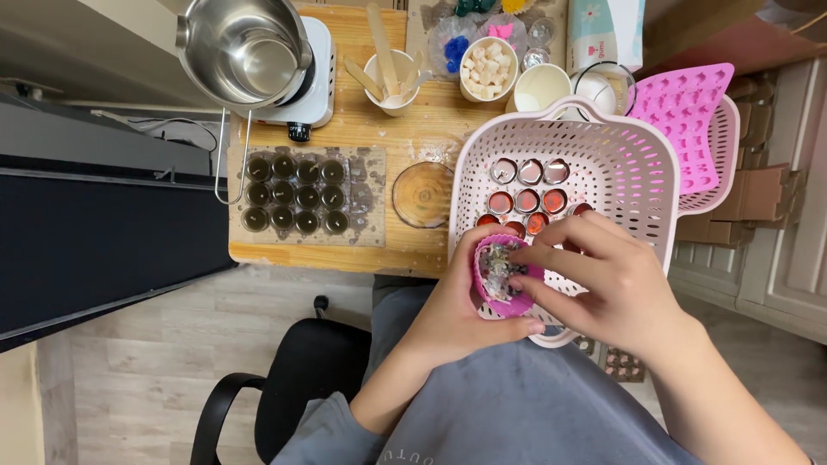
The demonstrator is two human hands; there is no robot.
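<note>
Your left hand [461, 310] cups a pink silicone mould cup [505, 277] filled with speckled bits, held over the near rim of the pale pink basket [637, 164]. Your right hand [603, 280] reaches in, fingertips pinched at the cup's contents. Small round tins [527, 200] sit in the basket, on the wooden counter [379, 129]

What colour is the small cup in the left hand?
Bright pink, a fluted cup held by the left hand; the head view shows it.

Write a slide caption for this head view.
Left hand cradles a pink silicone cup; right hand picks inside it, above a basket.
</note>
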